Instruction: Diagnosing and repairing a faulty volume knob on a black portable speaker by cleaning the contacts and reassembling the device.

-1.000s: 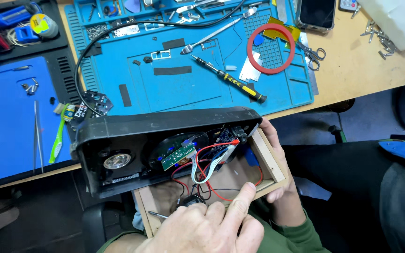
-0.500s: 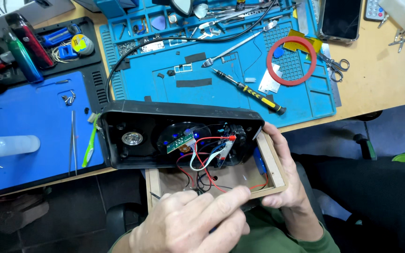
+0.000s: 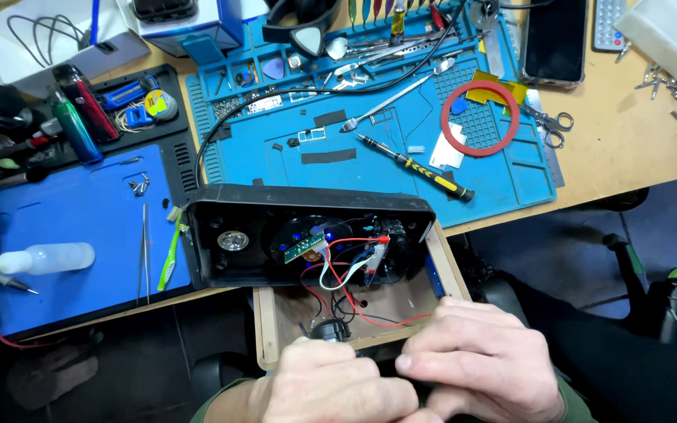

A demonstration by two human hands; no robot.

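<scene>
An open wooden box [image 3: 266, 329] sits at the desk's near edge. A black front panel [image 3: 260, 205] leans against the box's far side, its inside facing me. It carries round speaker backs, a small green circuit board [image 3: 305, 247] and red, white and black wires [image 3: 370, 317] that run down into the box. My left hand [image 3: 338, 384] and my right hand [image 3: 483, 364] meet over the box's near rim. Their fingers are curled and their fingertips touch. What lies under them is hidden. A small black round part [image 3: 329, 329] sits just beyond my left knuckles.
A blue work mat [image 3: 370, 184] behind the panel holds a black-and-yellow screwdriver [image 3: 417, 166], a red ring [image 3: 479, 117] and small parts. Tweezers [image 3: 145, 251] and a white squeeze bottle [image 3: 48, 258] lie on the left blue pad. A phone [image 3: 554, 39] and scissors [image 3: 550, 121] are at back right.
My right hand left the box's right wall and came to the near rim. My left hand stopped pointing with its finger and curled shut beside it. The view shifted so the desk sits lower in frame.
</scene>
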